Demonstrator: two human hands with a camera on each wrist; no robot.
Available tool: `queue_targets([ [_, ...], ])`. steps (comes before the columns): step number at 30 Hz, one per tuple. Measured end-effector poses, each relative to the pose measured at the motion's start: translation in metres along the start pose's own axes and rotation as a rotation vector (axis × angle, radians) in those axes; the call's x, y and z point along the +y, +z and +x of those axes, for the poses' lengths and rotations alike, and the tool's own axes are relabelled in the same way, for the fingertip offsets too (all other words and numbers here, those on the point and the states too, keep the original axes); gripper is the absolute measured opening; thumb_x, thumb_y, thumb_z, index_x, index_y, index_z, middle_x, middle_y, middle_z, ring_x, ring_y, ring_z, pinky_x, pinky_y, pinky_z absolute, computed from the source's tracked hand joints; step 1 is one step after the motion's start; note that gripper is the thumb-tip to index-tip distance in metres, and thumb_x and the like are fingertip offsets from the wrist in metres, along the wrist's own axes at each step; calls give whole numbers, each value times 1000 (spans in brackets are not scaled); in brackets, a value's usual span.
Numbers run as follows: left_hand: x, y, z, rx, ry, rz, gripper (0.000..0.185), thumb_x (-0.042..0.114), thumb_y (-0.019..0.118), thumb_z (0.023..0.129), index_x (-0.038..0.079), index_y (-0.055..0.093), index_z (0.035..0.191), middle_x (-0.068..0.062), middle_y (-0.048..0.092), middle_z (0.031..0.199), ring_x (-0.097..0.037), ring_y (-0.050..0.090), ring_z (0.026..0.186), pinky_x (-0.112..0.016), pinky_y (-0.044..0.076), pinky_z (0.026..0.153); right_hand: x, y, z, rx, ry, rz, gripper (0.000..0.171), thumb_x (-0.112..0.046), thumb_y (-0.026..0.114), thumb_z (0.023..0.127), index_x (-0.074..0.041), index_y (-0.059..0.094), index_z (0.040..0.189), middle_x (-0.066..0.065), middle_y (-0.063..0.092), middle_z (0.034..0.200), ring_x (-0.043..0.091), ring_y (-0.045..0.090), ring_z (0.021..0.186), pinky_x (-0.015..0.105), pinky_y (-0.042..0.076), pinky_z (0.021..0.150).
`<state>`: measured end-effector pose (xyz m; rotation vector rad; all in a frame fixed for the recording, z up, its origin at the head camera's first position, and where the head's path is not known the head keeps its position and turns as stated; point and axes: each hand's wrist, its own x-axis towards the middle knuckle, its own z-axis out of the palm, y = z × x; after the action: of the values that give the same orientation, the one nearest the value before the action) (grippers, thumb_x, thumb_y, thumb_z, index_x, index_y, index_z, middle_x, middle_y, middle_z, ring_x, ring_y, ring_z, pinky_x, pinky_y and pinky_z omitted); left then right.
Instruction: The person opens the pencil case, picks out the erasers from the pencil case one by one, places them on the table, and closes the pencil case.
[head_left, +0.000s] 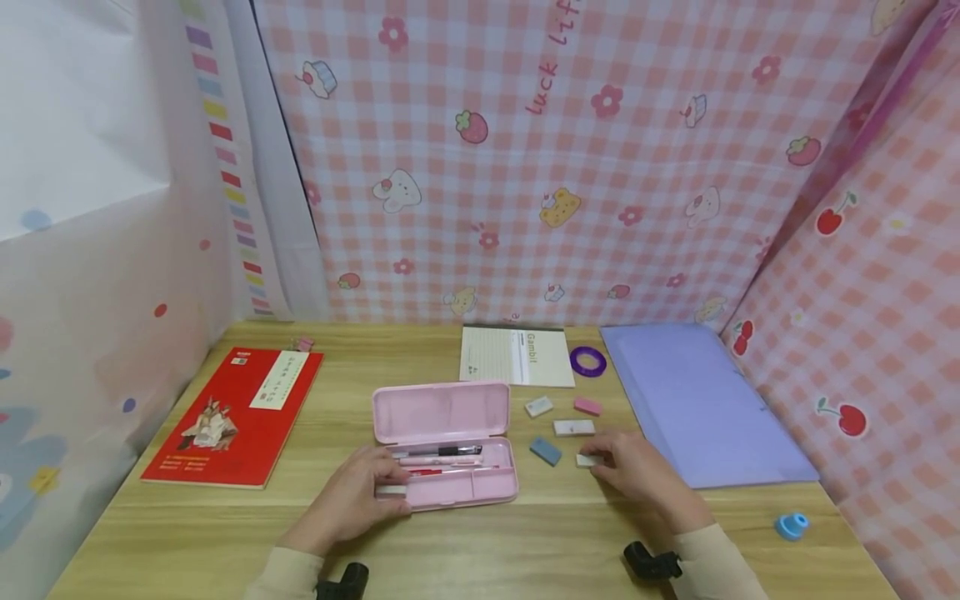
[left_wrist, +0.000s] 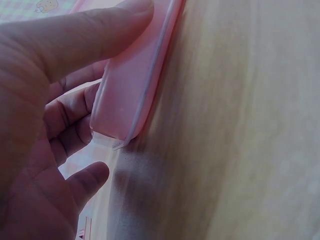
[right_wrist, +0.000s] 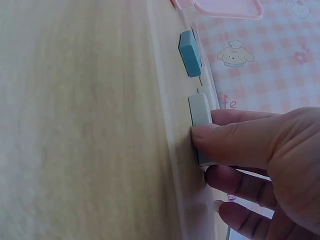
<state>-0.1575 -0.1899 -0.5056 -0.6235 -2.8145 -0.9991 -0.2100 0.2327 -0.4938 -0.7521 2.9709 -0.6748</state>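
Open pink pencil case [head_left: 450, 467] at near centre of the wooden desk [head_left: 525, 542]; left hand [head_left: 352, 500] grips its near left corner, thumb and fingers curled. Right hand [head_left: 637, 471] pinches a white eraser [head_left: 587, 460] just right of a blue eraser [head_left: 545, 451].

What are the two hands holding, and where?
The left hand grips the pink pencil case at its front left corner. The right hand pinches a small white eraser by its near end.
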Motion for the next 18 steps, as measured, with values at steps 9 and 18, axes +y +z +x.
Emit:
queue_targets([
  [9, 1, 0, 0, -6, 0, -1, 29, 27, 88, 65, 19, 73, 89, 14, 59, 91, -8, 50, 91, -33, 46, 82, 0, -1, -2, -7, 19, 28, 20, -7, 76, 80, -16, 73, 98, -6, 67, 93, 8, 58, 79, 27, 50, 69],
  [18, -1, 1, 0, 1, 8, 2, 30, 27, 88, 65, 20, 73, 89, 14, 58, 90, -7, 49, 90, -31, 46, 81, 2, -1, -2, -4, 1, 41, 20, -7, 76, 80, -15, 74, 98, -5, 67, 94, 7, 58, 81, 26, 51, 70],
])
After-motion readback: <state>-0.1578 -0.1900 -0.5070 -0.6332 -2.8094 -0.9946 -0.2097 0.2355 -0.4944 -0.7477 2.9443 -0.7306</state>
